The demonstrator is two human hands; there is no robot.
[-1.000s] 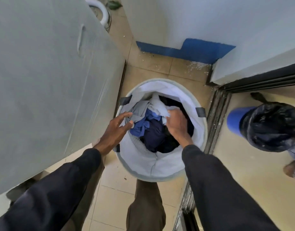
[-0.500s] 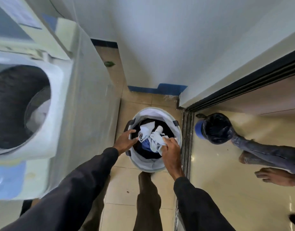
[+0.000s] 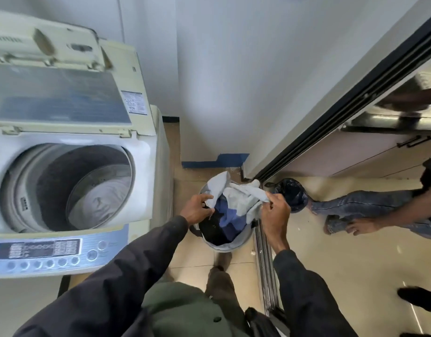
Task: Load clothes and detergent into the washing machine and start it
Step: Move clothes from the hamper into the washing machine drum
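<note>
Head view: the washing machine fills the left side, its lid tipped up and the drum open, with something pale, perhaps cloth, low inside. Just beside it on the floor stands the laundry basket. The clothes bulge from its top in a bundle of pale grey, blue and black. The left hand grips the bundle's left edge, and the right hand pinches the pale cloth on its right.

Both grips seem to take only the outer pale cloth. I judge the dark pieces beneath could slide out on the way to the drum and land on the floor. A trailing end could also snag the basket's rim and tip it toward the door track.

By count there is one machine, one basket and one bundle in at least three colours, with two hands on it. One lined bin sits just beyond the right hand. No detergent is in view.
</note>
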